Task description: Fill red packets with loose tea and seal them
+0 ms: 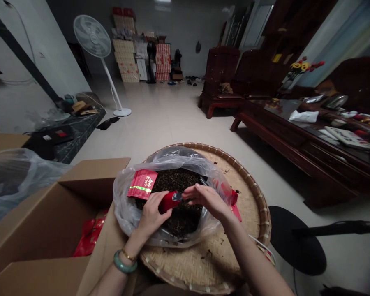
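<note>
My left hand (154, 211) is closed around a small red foil pouch (169, 201), its silvery mouth facing right. My right hand (205, 197) is close to that mouth, fingers stretched toward it and apart; I make out nothing in them. Both hands are above a clear plastic bag (126, 222) of dark loose tea leaves (177, 181). A stack of flat red tea pouches (142, 184) rests on the leaves at the left. Behind my right hand, a grey, shiny strip shows, too small to name. More red packets (234, 197) are at the bag's right side.
The bag stands on a round woven bamboo tray (246, 176) with scattered leaves. At left, an open cardboard box (40, 222) holds red pouches (91, 234). A black round stand base (296, 242) is at right. Farther off are a white fan (94, 37) and a wooden table (283, 152).
</note>
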A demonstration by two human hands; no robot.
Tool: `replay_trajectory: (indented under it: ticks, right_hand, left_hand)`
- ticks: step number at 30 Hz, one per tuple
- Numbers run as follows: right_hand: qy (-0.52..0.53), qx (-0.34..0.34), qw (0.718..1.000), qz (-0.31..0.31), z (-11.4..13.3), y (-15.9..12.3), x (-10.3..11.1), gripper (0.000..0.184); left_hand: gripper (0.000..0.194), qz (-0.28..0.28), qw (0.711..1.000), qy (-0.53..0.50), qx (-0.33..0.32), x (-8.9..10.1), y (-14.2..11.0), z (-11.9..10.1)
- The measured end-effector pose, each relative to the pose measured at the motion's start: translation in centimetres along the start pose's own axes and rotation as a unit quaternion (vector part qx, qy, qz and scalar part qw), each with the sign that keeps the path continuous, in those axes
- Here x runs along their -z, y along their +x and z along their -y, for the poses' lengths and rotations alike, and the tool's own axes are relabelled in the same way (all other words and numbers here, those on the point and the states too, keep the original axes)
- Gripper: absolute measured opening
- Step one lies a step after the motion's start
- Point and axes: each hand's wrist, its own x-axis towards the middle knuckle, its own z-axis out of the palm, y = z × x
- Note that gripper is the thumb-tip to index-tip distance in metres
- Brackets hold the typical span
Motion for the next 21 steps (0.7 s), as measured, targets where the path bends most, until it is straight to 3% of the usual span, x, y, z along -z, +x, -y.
replay_trajectory:
  ticks: [2, 4, 8, 12, 21]
  right_hand:
    - [-0.121, 0.043, 0.990, -0.056, -1.3, 0.1, 0.2, 0.037]
    - [-0.297, 0.094, 0.948, -0.068, -2.8, 0.1, -0.4, 0.030]
    - [-0.502, 0.089, 0.860, -0.031, -4.8, 0.3, -2.5, 0.062]
    - [-0.565, 0.083, 0.821, 0.009, -5.0, 0.6, -4.0, 0.060]
    - [-0.608, -0.017, 0.793, 0.031, -3.8, 1.3, -4.5, 0.039]
  left_hand:
    - [0.042, -0.011, 0.999, -0.023, 0.047, 0.3, 0.0, 0.3]
    - [0.042, -0.016, 0.994, -0.051, 0.090, 0.5, 0.0, 0.5]
    - [0.044, -0.034, 0.986, -0.081, 0.140, 0.8, -0.1, 0.7]
    - [0.046, -0.034, 0.983, -0.096, 0.150, 0.9, -0.2, 0.5]
    - [0.045, -0.051, 0.984, -0.109, 0.128, 0.3, -0.4, 0.9]
